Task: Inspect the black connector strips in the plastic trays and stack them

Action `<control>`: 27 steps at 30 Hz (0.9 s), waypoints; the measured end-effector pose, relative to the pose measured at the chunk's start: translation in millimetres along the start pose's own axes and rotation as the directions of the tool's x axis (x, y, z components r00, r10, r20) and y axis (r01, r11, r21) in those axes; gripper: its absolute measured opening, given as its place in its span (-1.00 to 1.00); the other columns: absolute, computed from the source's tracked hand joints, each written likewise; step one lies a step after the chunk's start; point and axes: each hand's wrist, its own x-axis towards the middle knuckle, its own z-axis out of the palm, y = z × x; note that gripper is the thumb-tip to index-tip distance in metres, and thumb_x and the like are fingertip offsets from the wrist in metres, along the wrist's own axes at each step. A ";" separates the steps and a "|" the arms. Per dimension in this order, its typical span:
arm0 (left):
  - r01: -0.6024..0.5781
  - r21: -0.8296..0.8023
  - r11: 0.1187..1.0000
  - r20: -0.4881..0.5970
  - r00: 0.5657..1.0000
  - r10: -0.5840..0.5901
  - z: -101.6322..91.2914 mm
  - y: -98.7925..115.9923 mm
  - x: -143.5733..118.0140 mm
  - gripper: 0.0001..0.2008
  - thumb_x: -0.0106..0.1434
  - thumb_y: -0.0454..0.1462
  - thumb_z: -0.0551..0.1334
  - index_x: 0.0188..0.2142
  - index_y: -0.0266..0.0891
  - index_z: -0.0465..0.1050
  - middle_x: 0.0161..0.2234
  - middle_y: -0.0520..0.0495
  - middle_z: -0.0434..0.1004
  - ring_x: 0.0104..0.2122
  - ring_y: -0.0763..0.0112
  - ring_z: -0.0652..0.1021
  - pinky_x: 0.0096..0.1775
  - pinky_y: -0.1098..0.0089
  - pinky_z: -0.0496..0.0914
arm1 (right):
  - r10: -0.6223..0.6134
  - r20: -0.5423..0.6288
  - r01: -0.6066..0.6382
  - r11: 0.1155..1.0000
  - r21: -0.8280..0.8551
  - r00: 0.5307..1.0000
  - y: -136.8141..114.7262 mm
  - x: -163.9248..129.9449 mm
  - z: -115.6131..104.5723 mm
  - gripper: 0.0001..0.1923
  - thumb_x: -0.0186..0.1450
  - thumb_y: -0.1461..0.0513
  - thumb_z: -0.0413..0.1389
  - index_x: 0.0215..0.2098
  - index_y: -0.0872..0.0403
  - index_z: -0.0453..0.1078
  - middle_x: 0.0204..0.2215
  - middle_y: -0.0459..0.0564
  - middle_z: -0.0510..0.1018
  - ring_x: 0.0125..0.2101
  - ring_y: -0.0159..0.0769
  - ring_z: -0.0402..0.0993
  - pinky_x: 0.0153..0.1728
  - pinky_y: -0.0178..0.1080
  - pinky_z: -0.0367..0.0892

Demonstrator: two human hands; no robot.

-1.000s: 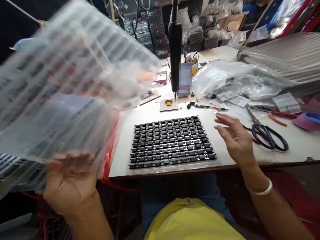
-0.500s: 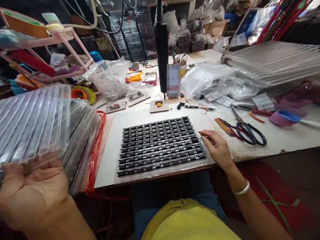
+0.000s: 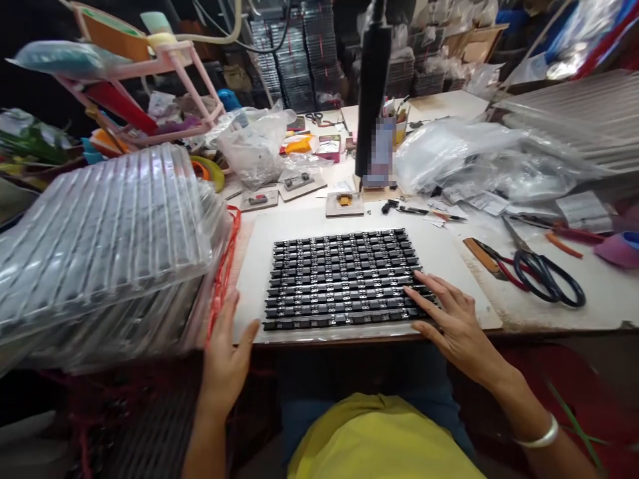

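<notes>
Rows of small black circuit boards (image 3: 344,283) lie in a clear plastic tray (image 3: 329,334) on the white board in front of me. My right hand (image 3: 452,319) rests with fingers spread over the tray's right side, its fingertips on the ends of the rows. Just off the near left corner of the tray is my left hand (image 3: 227,352), open, thumb and fingers apart, holding nothing. Beside it on the left, a ribbed clear plastic tray (image 3: 114,226) lies on top of a stack of similar trays.
A black electric screwdriver (image 3: 373,100) hangs behind the rows. Dark-handled scissors (image 3: 549,276) and red-handled pliers (image 3: 509,269) lie on the right. Small fixture blocks (image 3: 344,204) stand behind, with plastic bags (image 3: 474,156) farther back. Red strapping (image 3: 227,259) edges the left stack.
My left hand has let go of the clear tray on the left stack and moved right, near the rows. My right hand has moved from the tray's edge onto the rows. The view has shifted left.
</notes>
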 end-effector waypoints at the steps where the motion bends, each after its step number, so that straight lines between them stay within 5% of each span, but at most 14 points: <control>1: -0.048 0.094 0.994 0.048 0.998 0.043 2.7 -3.3 -3.3 -0.37 0.24 -0.05 0.19 0.25 -0.14 0.15 0.27 -0.17 0.17 0.27 0.13 0.18 0.27 0.05 0.02 | -0.006 -0.007 0.006 1.000 -0.004 1.000 0.4 -0.1 0.8 -0.49 0.38 0.05 -0.07 0.28 -0.15 0.08 0.27 0.07 0.16 0.22 -0.02 0.08 0.07 0.05 0.09; 6: -0.173 0.293 0.940 0.227 0.968 0.107 12.7 -3.7 -15.7 -0.26 0.28 -0.05 0.13 0.34 -0.11 -0.17 0.36 -0.20 -0.14 0.34 0.11 -0.08 0.26 -0.05 -0.06 | -0.051 -0.027 0.049 0.997 -0.060 0.998 0.9 0.1 5.3 -0.33 0.36 -0.03 -0.09 0.37 -0.10 -0.16 0.31 0.16 0.05 0.24 0.06 0.04 0.08 0.09 0.06; 9: -0.216 0.288 0.933 0.233 0.961 0.151 16.0 4.9 -16.0 -0.44 0.32 -0.11 0.09 0.28 -0.06 0.04 0.35 -0.16 -0.07 0.34 0.11 -0.08 0.25 -0.07 -0.02 | -0.031 -0.033 0.030 0.999 -0.045 0.999 0.8 0.3 7.0 -0.27 0.35 -0.07 -0.12 0.38 -0.04 -0.23 0.31 0.20 0.03 0.24 0.08 0.03 0.08 0.09 0.06; 13: -0.332 0.251 0.909 0.131 0.942 0.308 22.1 22.4 3.1 -0.76 0.34 -0.24 0.06 -0.09 -0.11 0.45 0.18 -0.14 0.26 0.31 0.14 0.07 0.23 0.00 0.09 | 0.066 -0.085 -0.060 0.996 0.061 0.994 1.6 -0.3 8.7 -0.33 0.36 -0.04 -0.11 0.36 -0.06 -0.14 0.26 0.16 0.14 0.20 0.04 0.11 0.09 0.08 0.09; 21: -0.588 0.165 0.792 0.484 0.748 0.454 42.1 40.6 55.4 -0.84 0.31 -0.34 0.09 -0.28 -0.16 0.45 0.10 -0.13 0.24 0.30 0.00 0.03 0.17 -0.08 0.14 | 0.152 -0.218 -0.117 0.980 0.162 0.964 -0.3 -1.9 10.3 -0.43 0.35 0.01 -0.04 0.29 -0.07 0.08 0.14 0.12 0.29 0.11 0.00 0.22 0.08 0.07 0.13; 27: -0.701 0.172 0.692 0.540 0.655 0.529 50.0 41.0 60.3 -0.81 0.33 -0.38 0.04 -0.37 -0.20 0.38 0.04 -0.14 0.26 0.28 0.04 0.06 0.16 -0.05 0.12 | 0.154 -0.246 -0.105 0.974 0.201 0.957 0.0 -1.6 11.2 -0.45 0.35 0.04 -0.01 0.27 -0.05 0.13 0.11 0.12 0.32 0.09 -0.02 0.24 0.09 0.06 0.14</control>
